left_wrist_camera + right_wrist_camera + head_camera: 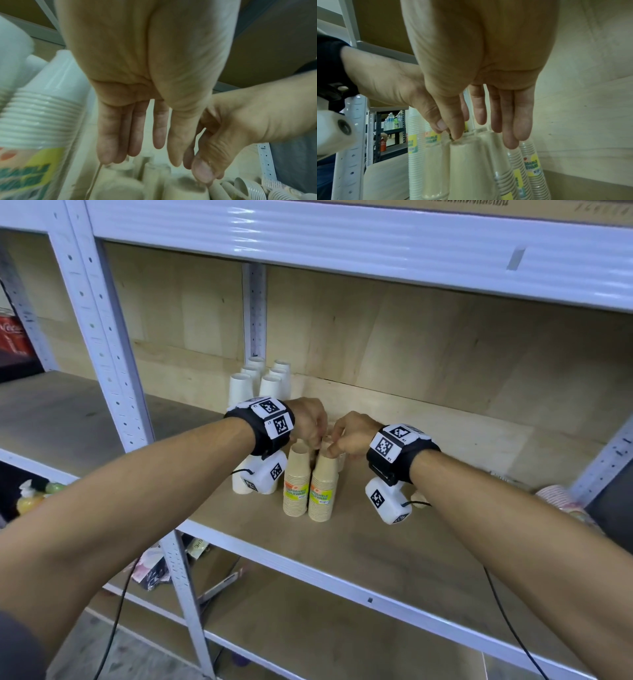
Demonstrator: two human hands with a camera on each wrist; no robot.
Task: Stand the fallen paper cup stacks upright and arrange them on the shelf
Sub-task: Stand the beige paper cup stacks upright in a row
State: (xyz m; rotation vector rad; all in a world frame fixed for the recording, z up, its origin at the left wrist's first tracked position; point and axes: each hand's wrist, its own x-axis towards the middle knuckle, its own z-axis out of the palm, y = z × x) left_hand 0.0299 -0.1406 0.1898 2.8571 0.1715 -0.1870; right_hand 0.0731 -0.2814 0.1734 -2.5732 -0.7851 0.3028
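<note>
Two brown paper cup stacks with yellow labels stand upright, side by side, mid-shelf. My left hand and right hand meet just above them, fingers pointing down at the tops. In the right wrist view my right hand has straight fingers, and its thumb tip touches the top edge of the nearest stack. In the left wrist view my left hand also has straight fingers hanging over blurred cup tops, beside a labelled stack. Neither hand wraps round a stack.
Several white cup stacks stand upright behind, by the rear post. Patterned cups lie fallen at the shelf's right end. The shelf board is bare in front; a white upright post stands at the left.
</note>
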